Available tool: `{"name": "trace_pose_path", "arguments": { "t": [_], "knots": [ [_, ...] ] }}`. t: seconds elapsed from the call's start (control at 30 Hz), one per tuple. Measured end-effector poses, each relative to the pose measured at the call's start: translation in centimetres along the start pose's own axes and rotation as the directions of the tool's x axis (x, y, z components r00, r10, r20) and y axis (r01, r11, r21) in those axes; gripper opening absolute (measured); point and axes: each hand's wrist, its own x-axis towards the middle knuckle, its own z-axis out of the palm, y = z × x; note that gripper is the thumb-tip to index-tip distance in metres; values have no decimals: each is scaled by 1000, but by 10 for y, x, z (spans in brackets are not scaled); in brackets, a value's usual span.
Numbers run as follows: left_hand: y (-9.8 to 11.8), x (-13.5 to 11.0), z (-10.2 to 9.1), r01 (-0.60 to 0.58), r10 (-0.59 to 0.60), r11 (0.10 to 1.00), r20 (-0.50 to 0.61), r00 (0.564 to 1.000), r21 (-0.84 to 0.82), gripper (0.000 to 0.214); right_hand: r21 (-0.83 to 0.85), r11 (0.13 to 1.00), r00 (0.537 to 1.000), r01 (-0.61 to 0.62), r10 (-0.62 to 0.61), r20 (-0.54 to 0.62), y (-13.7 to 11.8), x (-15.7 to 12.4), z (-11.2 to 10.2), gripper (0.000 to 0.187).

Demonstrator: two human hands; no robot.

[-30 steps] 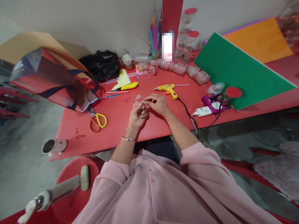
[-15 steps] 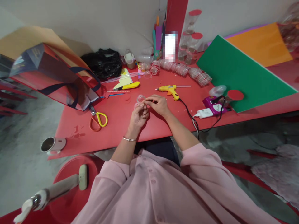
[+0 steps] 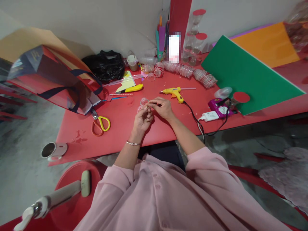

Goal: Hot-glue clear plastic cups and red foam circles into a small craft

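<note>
My left hand (image 3: 143, 120) and my right hand (image 3: 162, 108) meet over the red table, fingertips pinched close together. Whatever is between them is too small to make out. Just beyond the fingertips, a small clear plastic cup (image 3: 144, 101) lies on the tabletop, with another clear piece (image 3: 139, 109) partly hidden by my left hand. To the right of my hands rests a yellow glue gun (image 3: 175, 93), a glue stick (image 3: 189, 88) poking out of its back. A yellow cutter knife (image 3: 134, 88) lies farther back on the left.
Scissors (image 3: 101, 124) and a mug (image 3: 57, 150) are at the left, near a paper bag (image 3: 48, 80). Stacked clear cups (image 3: 204, 78) line the back. A green board (image 3: 245, 77) leans at right, beside a purple power box (image 3: 220, 109). The glue gun's cord (image 3: 192, 112) runs over the front edge.
The view has shifted very slightly. Both hands keep the same pinched pose, and nothing on the table has visibly moved.
</note>
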Motion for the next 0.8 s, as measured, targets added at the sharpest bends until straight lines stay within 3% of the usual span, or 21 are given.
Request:
{"name": "trace_pose_path", "arguments": {
  "t": [0.37,0.8],
  "knots": [
    [6,1,-5,-10,7,998,-36,999,-59,10,25,1000,998,5,-4,-60,8,1,-2,22],
    [3,1,-2,24,-25,999,-49,998,-21,13,14,998,998,-60,61,-32,-1,-2,-4,69]
  ]
}}
